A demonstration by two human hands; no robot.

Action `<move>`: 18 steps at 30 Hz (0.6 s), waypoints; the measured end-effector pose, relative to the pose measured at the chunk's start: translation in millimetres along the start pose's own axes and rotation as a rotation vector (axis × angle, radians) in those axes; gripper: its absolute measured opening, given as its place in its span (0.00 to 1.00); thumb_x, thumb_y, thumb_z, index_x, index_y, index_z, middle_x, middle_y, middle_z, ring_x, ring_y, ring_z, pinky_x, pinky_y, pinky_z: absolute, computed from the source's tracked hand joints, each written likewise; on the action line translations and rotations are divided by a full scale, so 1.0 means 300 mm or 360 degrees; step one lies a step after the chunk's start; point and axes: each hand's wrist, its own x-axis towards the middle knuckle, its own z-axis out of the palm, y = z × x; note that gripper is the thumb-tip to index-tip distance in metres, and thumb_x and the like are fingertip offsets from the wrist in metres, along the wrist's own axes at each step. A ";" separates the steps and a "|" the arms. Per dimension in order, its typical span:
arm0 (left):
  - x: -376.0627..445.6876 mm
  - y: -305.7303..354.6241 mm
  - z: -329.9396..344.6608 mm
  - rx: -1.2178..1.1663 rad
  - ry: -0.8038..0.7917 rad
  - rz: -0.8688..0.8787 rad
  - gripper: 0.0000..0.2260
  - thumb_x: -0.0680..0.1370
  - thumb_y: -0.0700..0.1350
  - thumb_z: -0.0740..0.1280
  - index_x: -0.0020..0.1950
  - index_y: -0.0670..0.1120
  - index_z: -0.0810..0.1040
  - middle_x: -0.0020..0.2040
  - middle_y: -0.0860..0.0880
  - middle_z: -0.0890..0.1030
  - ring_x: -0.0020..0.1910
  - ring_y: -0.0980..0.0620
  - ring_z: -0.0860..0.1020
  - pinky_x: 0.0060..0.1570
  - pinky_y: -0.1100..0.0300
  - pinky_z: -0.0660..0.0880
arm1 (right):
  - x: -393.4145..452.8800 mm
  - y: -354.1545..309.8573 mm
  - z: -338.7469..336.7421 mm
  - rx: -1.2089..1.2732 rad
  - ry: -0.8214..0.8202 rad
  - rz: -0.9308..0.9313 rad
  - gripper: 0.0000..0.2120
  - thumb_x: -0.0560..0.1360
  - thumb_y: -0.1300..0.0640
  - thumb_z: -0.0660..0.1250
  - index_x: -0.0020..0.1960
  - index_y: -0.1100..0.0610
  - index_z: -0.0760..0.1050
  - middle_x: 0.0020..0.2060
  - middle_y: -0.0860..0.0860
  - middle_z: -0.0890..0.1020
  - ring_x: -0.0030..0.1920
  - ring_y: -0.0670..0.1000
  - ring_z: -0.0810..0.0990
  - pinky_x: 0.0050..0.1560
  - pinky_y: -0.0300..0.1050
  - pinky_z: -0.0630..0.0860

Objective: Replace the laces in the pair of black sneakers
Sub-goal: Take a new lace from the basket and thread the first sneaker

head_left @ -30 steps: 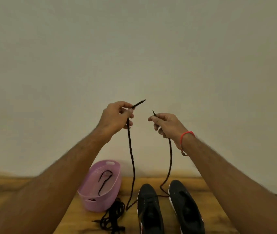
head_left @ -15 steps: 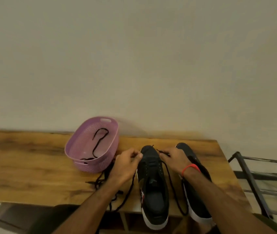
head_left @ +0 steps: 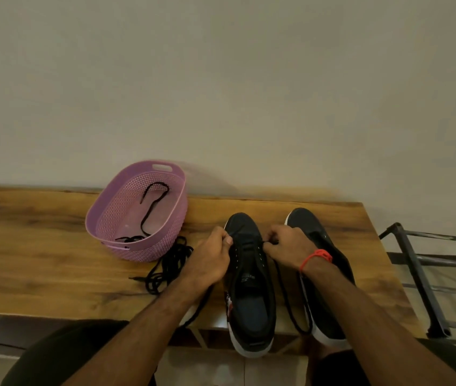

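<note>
Both hands at the toe end of one black sneaker, a lace end pinched in each.

A black lace (head_left: 151,201) lies in the purple basket (head_left: 115,210). The left hand (head_left: 210,260) and right hand (head_left: 288,247) curl their fingers (head_left: 270,237) round the threaded lace (head_left: 288,299) at the left sneaker (head_left: 249,277); the right sneaker (head_left: 324,260) stands beside it. A loose lace pile (head_left: 168,263) rests on the wooden table (head_left: 32,254) against a plain wall.

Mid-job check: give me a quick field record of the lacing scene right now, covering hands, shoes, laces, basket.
left hand: pinches the lace at the left sneaker's front eyelets
right hand: pinches the lace on the other side
left sneaker: on the wooden table, toe to the wall, heel over the near edge
right sneaker: beside it, no lace visible
lace: both ends trail toward the near edge
spare laces: bundled beside the pink basket
basket contents: one black lace
</note>
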 end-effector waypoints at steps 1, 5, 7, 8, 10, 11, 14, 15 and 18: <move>0.000 0.001 0.000 0.0002 0.0005 -0.0002 0.08 0.86 0.50 0.55 0.53 0.50 0.72 0.46 0.49 0.78 0.44 0.54 0.77 0.37 0.60 0.69 | -0.002 0.003 0.002 0.0015 -0.0001 -0.0002 0.04 0.74 0.49 0.67 0.41 0.44 0.74 0.42 0.46 0.83 0.45 0.48 0.81 0.53 0.50 0.81; 0.002 0.004 0.001 0.0003 0.0005 -0.0014 0.09 0.86 0.50 0.55 0.53 0.50 0.73 0.46 0.49 0.78 0.43 0.54 0.77 0.37 0.60 0.68 | -0.016 0.001 -0.003 0.0054 -0.0004 -0.0050 0.05 0.76 0.48 0.67 0.42 0.44 0.73 0.45 0.45 0.83 0.50 0.49 0.81 0.56 0.49 0.79; 0.006 0.003 0.002 0.0015 0.0003 -0.0010 0.09 0.86 0.51 0.55 0.54 0.50 0.73 0.46 0.49 0.78 0.43 0.54 0.77 0.38 0.59 0.69 | -0.019 0.001 0.000 0.0061 -0.0002 -0.0060 0.07 0.78 0.50 0.66 0.42 0.44 0.72 0.47 0.47 0.82 0.50 0.50 0.81 0.56 0.49 0.79; 0.007 0.003 0.002 0.0019 0.0001 -0.0007 0.09 0.86 0.51 0.55 0.54 0.50 0.73 0.46 0.49 0.78 0.43 0.54 0.77 0.38 0.59 0.70 | -0.021 -0.003 -0.001 0.0086 0.0004 -0.0066 0.07 0.78 0.51 0.66 0.42 0.45 0.72 0.46 0.48 0.82 0.49 0.50 0.80 0.54 0.49 0.79; 0.008 0.002 0.003 0.0027 -0.0009 -0.0003 0.09 0.86 0.51 0.55 0.54 0.50 0.73 0.46 0.49 0.78 0.43 0.54 0.77 0.38 0.59 0.70 | -0.021 -0.011 -0.004 0.0155 0.0019 -0.0056 0.04 0.78 0.53 0.65 0.45 0.51 0.72 0.41 0.50 0.80 0.42 0.50 0.78 0.46 0.48 0.78; 0.009 0.000 0.003 0.0029 -0.0013 -0.0001 0.09 0.86 0.51 0.56 0.54 0.50 0.73 0.46 0.49 0.78 0.43 0.54 0.77 0.38 0.59 0.70 | -0.020 -0.012 -0.003 0.0197 0.0028 -0.0044 0.05 0.78 0.53 0.65 0.46 0.54 0.72 0.39 0.51 0.79 0.39 0.50 0.76 0.42 0.46 0.75; 0.008 -0.003 0.002 0.0021 -0.0016 0.0005 0.09 0.86 0.51 0.56 0.55 0.49 0.73 0.47 0.49 0.78 0.44 0.53 0.77 0.38 0.60 0.70 | -0.017 -0.009 -0.007 0.0360 0.0037 0.0041 0.10 0.81 0.52 0.60 0.51 0.60 0.72 0.40 0.54 0.79 0.38 0.50 0.74 0.41 0.45 0.73; 0.007 -0.004 0.001 0.0013 -0.0017 0.0001 0.09 0.86 0.51 0.56 0.55 0.49 0.73 0.47 0.49 0.78 0.44 0.53 0.77 0.38 0.60 0.70 | -0.013 -0.003 -0.007 0.0426 0.0057 0.0078 0.11 0.81 0.52 0.58 0.52 0.60 0.72 0.43 0.56 0.81 0.41 0.52 0.77 0.44 0.49 0.75; 0.008 -0.005 0.004 -0.0012 -0.0028 -0.0017 0.09 0.86 0.50 0.56 0.56 0.49 0.74 0.46 0.49 0.78 0.43 0.53 0.77 0.38 0.60 0.70 | -0.014 0.004 -0.012 0.0620 0.0159 0.0173 0.12 0.82 0.50 0.53 0.52 0.58 0.69 0.46 0.57 0.83 0.49 0.57 0.81 0.53 0.56 0.76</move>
